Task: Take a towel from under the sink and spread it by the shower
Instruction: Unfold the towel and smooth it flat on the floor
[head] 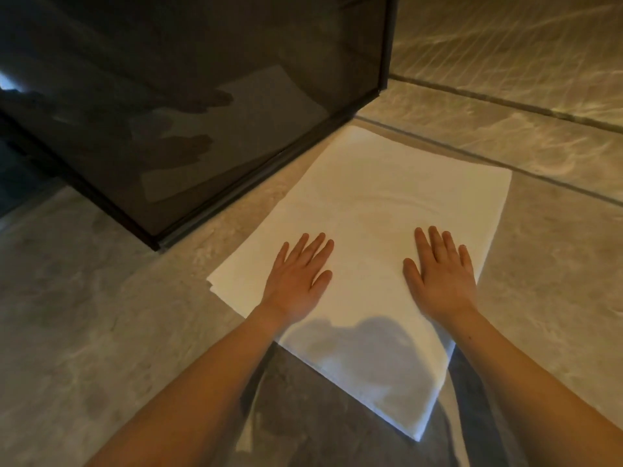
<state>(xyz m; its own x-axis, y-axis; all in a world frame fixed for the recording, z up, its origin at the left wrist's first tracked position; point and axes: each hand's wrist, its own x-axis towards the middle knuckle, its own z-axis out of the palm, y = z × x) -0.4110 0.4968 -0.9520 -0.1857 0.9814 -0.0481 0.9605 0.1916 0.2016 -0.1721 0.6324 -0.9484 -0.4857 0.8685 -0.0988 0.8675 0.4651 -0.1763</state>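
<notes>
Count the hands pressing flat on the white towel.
2. The left hand lies palm down on the towel nearer the shower glass; the right hand lies flat near the towel's opposite edge.

White towel (371, 203) flat on tiled floor (84, 315), both palms pressed on it

Dim, warm, yellowish indoor light. White towel (371, 237) brightest area, slightly washed out at centre, weave hardly resolved. Soft dark shadow falls over towel's near end and floor (84, 298) between forearms; light seems to come from above and behind viewer. Dark glass shower panel (202, 96) reflects towel and hands faintly; small bright glare spot at far left edge. Floor tiles show streaky sheen, strongest upper right. Overall soft, compression smear, fine detail lost. Wide-angle stretch at edges; forearms loom large at bottom.
</notes>
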